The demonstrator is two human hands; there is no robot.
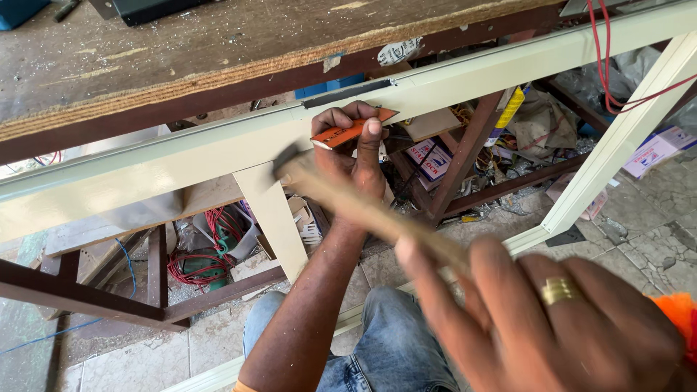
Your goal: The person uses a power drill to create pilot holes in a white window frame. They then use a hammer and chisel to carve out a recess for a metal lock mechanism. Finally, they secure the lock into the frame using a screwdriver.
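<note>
Your right hand [552, 319], nearest, grips a blurred hammer [363, 203]; your left hand [352, 149] pinches an orange square [352, 129] against the cream frame [181, 163].

1. My left hand [353, 149] sits near the middle of the frame, a little above centre, with the back of the hand toward me.
2. Its fingers [335, 116] curl over the top and its thumb [370, 141] lies flat and pressed forward, so the hand is closed in a pinch.
3. My left forearm runs down from that hand to the lower middle edge of the frame, bare and nearly straight.
4. My right hand [552, 327] fills the lower right, close to the camera and blurred.
5. Its fingers [443, 305] are wrapped shut in a fist, knuckles up, pointing toward upper left.
6. My knees show at the bottom centre.
</note>
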